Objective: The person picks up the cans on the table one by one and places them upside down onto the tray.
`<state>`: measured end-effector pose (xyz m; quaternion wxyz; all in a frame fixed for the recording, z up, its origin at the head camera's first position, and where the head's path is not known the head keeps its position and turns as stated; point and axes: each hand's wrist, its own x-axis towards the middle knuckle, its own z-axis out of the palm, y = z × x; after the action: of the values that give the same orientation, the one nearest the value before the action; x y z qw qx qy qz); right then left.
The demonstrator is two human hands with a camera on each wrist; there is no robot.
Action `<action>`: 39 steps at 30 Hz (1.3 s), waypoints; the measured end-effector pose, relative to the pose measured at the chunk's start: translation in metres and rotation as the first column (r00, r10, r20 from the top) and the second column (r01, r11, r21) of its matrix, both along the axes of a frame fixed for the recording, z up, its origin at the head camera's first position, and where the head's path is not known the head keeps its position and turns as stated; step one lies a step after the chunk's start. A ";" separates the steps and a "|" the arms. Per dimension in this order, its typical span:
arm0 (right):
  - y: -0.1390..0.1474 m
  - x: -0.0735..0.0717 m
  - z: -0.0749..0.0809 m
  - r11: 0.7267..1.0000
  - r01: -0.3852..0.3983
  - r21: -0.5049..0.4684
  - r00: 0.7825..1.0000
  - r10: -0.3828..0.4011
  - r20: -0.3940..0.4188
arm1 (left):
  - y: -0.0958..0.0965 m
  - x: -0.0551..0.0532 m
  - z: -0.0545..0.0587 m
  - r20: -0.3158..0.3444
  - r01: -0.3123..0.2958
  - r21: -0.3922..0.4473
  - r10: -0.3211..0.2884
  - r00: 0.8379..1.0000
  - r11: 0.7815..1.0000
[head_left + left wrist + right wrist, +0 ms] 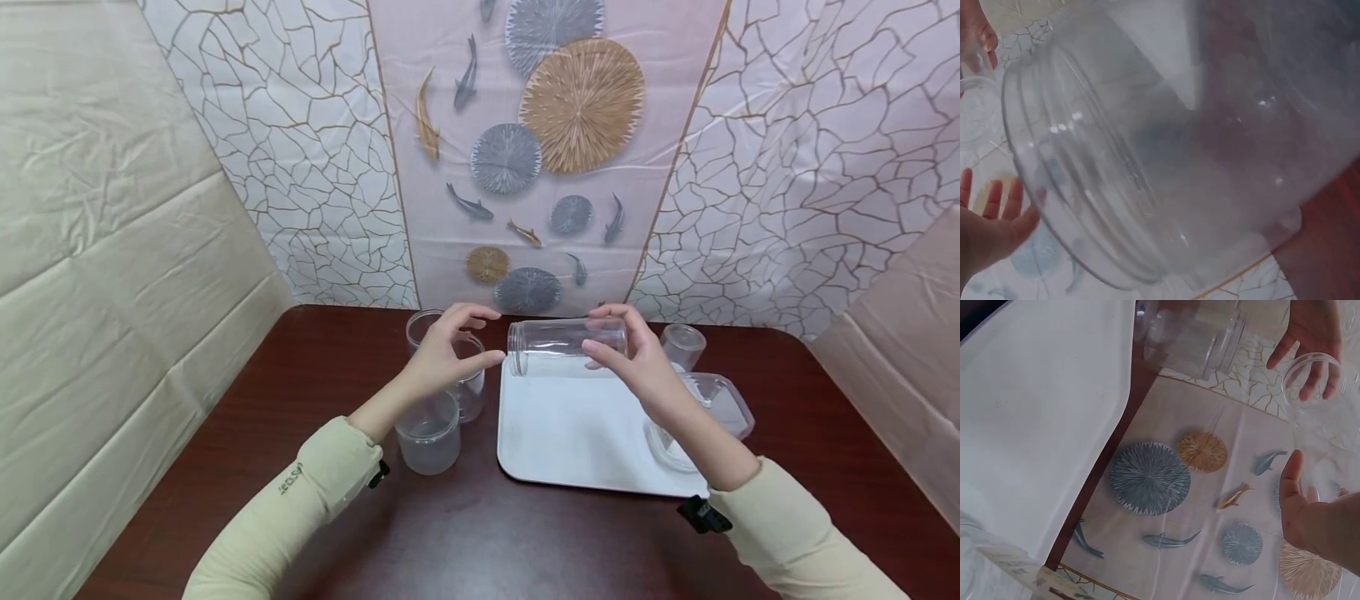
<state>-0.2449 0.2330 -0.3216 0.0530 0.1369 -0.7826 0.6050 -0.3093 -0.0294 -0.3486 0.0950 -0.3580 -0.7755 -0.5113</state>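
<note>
Pinching a clear jar (558, 337) sideways, right fingers (618, 312) hold its threaded rim (517, 350) toward spread left fingers (474, 312).

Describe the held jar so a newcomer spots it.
On the dark table, find the white tray. Toward its far edge, the right hand holds the clear jar. It's horizontal, mouth toward the left hand, while the containers left of the tray stand upright.

1 seemingly threaded jar (1147, 169) near left hand (992, 234).
</note>
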 end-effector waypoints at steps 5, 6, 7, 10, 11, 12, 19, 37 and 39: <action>0.004 -0.003 -0.005 1.000 0.010 0.012 1.000 -0.010 0.004 | -0.011 -0.002 0.000 -0.031 -0.126 -0.058 0.124 0.992 0.990; 0.005 -0.004 -0.006 1.000 0.013 0.013 1.000 -0.013 0.004 | -0.013 -0.003 0.000 -0.040 -0.138 -0.076 0.135 0.990 0.988; 0.006 -0.004 -0.007 1.000 0.015 0.013 1.000 -0.015 0.004 | -0.016 -0.003 -0.001 -0.046 -0.148 -0.095 0.144 0.989 0.984; 0.008 -0.005 -0.007 1.000 0.019 0.023 1.000 -0.019 0.008 | -0.024 -0.005 -0.003 -0.065 -0.166 -0.162 0.157 0.985 0.973; 0.009 -0.005 -0.007 0.999 0.021 0.030 1.000 -0.021 0.012 | -0.027 -0.006 -0.004 -0.065 -0.171 -0.189 0.162 0.985 0.967; 0.010 -0.005 -0.007 0.999 0.023 0.040 1.000 -0.024 0.017 | -0.030 -0.006 -0.004 -0.064 -0.175 -0.216 0.165 0.984 0.961; 0.015 -0.006 -0.006 0.988 0.037 0.153 0.998 -0.044 0.044 | -0.041 -0.008 -0.008 -0.098 -0.180 -0.350 0.155 0.983 0.919; 0.026 -0.012 -0.008 0.912 0.063 0.405 0.998 -0.051 -0.040 | -0.051 -0.007 -0.020 -0.091 -0.169 -0.420 0.144 0.985 0.892; 0.027 -0.013 -0.009 0.898 0.056 0.436 0.998 -0.035 -0.057 | -0.052 -0.006 -0.020 -0.089 -0.166 -0.425 0.141 0.986 0.890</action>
<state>-0.2579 0.2596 -0.3306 0.0536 0.1412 -0.8999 0.4091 -0.3154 -0.0818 -0.3684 0.0750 -0.3218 -0.8922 -0.3079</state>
